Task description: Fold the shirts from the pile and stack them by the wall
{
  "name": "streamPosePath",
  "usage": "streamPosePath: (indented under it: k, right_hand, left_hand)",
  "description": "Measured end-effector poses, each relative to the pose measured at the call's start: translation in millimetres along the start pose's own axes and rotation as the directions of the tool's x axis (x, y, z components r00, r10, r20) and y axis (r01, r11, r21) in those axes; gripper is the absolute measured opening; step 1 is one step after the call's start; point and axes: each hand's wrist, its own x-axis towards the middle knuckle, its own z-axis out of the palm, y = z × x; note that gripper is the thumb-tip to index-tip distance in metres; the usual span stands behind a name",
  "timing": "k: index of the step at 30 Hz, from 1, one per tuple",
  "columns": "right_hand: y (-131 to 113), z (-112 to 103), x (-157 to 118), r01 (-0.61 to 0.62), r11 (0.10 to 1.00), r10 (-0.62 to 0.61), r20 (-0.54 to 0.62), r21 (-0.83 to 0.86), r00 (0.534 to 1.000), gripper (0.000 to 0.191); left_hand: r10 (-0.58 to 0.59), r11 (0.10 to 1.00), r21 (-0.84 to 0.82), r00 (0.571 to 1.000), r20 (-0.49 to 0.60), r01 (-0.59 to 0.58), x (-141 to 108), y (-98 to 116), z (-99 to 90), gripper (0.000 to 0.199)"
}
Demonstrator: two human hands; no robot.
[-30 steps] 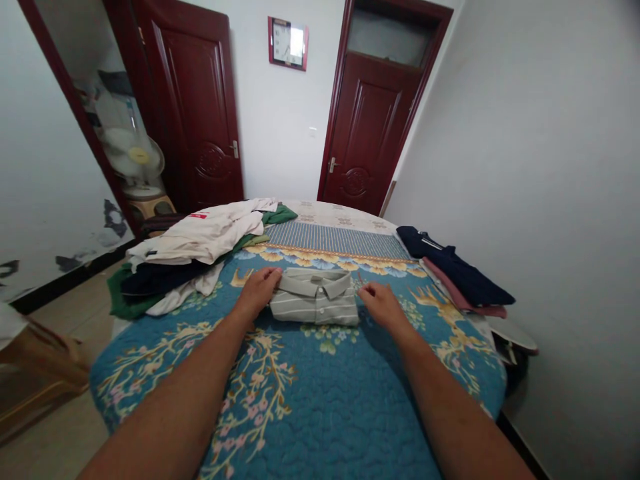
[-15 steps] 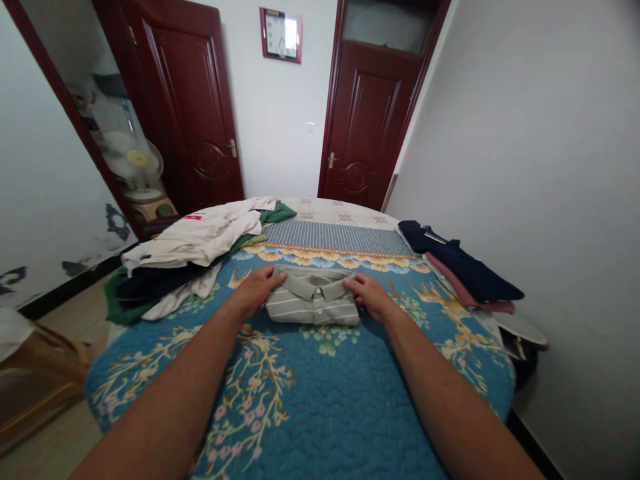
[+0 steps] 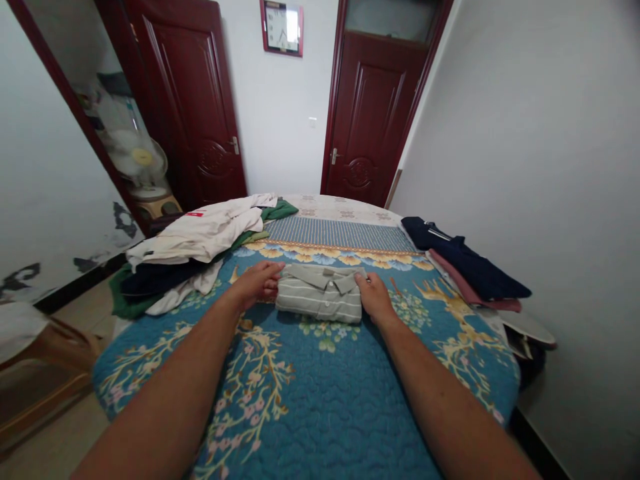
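Note:
A folded grey-green polo shirt with pale stripes lies on the blue floral cloth, its collar at the far edge and its buttons facing up. My left hand is at the shirt's upper left corner, fingers curled, with thumb and forefinger pinching the collar-side edge. At the upper right corner, my right hand grips the edge of the shirt, thumb on top.
A loose heap of white, navy and green clothes lies at the left. Folded navy and pink garments are stacked at the right edge. A stool stands at the lower left.
The shirt has shifted slightly to the right, and its collar now looks skewed. My right hand has moved right with it; my left hand's fingers are more curled.

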Motion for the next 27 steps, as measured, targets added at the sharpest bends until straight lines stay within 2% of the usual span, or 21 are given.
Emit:
streamPosePath:
  k: [3,6,8,9,11,13,16,18,20,23,25,27]
  right_hand:
    - [-2.5,1.6,-0.4,-0.078,0.992,0.077,0.02,0.103,0.997,0.039]
    - [-5.6,3.4,-2.2,-0.169,0.943,0.154,0.074,0.287,0.985,0.04]
    - [-7.8,5.1,-4.2,-0.18,0.906,0.158,0.088,0.384,0.983,0.042]
    - [-8.8,6.1,-5.3,-0.174,0.892,0.15,0.09,0.418,0.985,0.042]
    - [-10.4,8.1,-7.2,-0.17,0.871,0.143,0.094,0.46,0.985,0.043]
    - [-10.6,10.1,-8.3,-0.194,0.856,0.161,0.11,0.479,0.981,0.043]
    - [-8.4,11.9,-8.5,-0.233,0.846,0.187,0.143,0.48,0.972,0.044]
    - [-6.7,12.1,-8.3,-0.214,0.854,0.17,0.135,0.475,0.976,0.044]
    - [-6.0,11.4,-8.3,-0.17,0.867,0.131,0.114,0.468,0.985,0.043]
    - [-7.3,9.7,-8.7,-0.114,0.876,0.077,0.099,0.468,0.992,0.043]
    - [-8.7,9.0,-9.0,-0.083,0.88,0.053,0.077,0.468,0.996,0.044]
    - [-9.6,9.4,-9.2,-0.055,0.888,0.041,0.04,0.456,0.998,0.045]
  left_hand:
    - [-0.01,0.982,0.186,1.0,0.009,0.008,-9.6,5.1,-9.9,0.056]
    - [0.094,0.876,0.461,0.989,0.117,-0.138,-19.3,10.4,-5.8,0.052]
    - [0.195,0.811,0.53,0.969,0.15,-0.245,-23.0,11.6,1.1,0.043]
    - [0.235,0.813,0.511,0.96,0.151,-0.279,-23.8,11.3,4.4,0.036]
    - [0.257,0.872,0.395,0.957,0.134,-0.289,-23.1,9.1,9.5,0.031]
    - [0.205,0.933,0.29,0.977,0.055,-0.212,-20.5,5.2,11.6,0.036]
    - [0.06,0.948,0.315,0.996,-0.073,-0.034,-16.3,-1.1,10.2,0.038]
    - [-0.007,0.944,0.331,0.999,-0.045,0.021,-15.0,-3.6,8.6,0.042]
    - [-0.031,0.962,0.27,0.999,0.02,0.024,-15.5,-3.9,8.1,0.042]
    - [0.041,0.981,0.188,0.998,0.047,-0.049,-17.5,-0.2,10.0,0.038]
    - [0.185,0.957,0.22,0.982,0.046,-0.19,-17.3,3.0,12.1,0.035]
    - [0.343,0.892,0.302,0.939,0.03,-0.335,-14.6,4.2,14.8,0.03]
